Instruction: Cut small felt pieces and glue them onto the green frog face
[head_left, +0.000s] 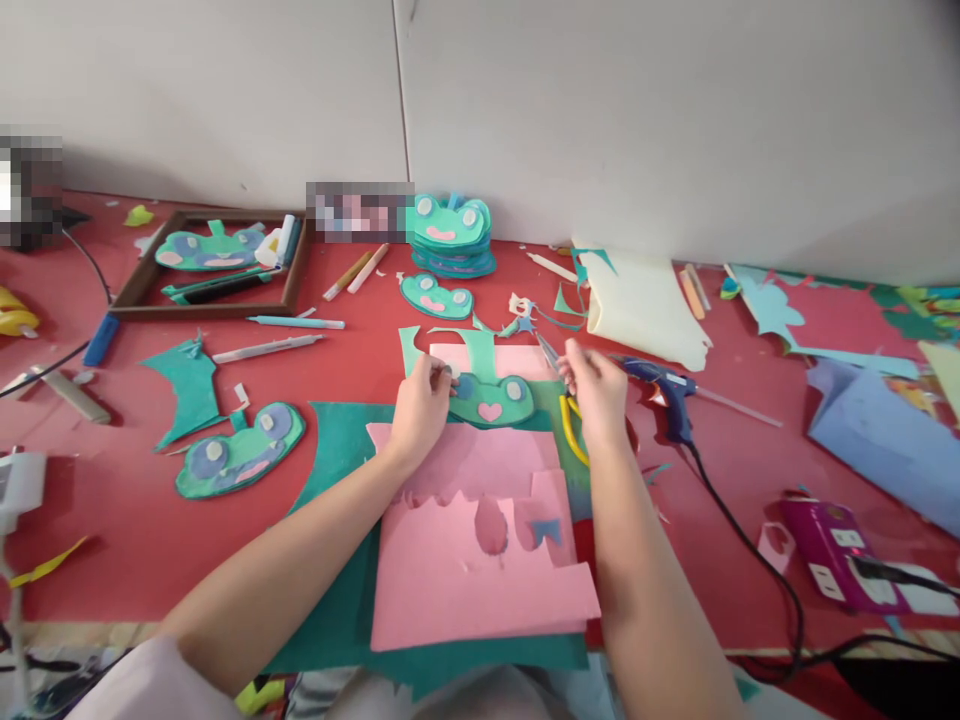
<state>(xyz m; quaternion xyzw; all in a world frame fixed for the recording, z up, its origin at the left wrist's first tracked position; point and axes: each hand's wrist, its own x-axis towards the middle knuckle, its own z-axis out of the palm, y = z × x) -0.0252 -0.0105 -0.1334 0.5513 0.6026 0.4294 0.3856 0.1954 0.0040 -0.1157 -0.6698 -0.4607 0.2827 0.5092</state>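
Note:
A green felt frog face (491,400) with blue eyes and a pink heart-shaped mouth lies at the centre. My left hand (426,405) is at its left edge, fingers pinched together; what they grip is hidden. Right of the face, my right hand (598,390) has its fingers closed, and anything between them is too small to make out. Yellow-handled scissors (573,432) show beside and partly under this hand, their metal tips pointing up and left. Cut pink felt sheets (465,590) lie below the face, over a dark green sheet (337,450).
Finished frog faces are stacked (450,240) by the wall; another (240,452) lies left. A brown wooden frame (206,312) holds markers and a face. Rightward are a blue glue gun (664,390) with its cord, a purple power strip (840,550) and blue felt (885,440).

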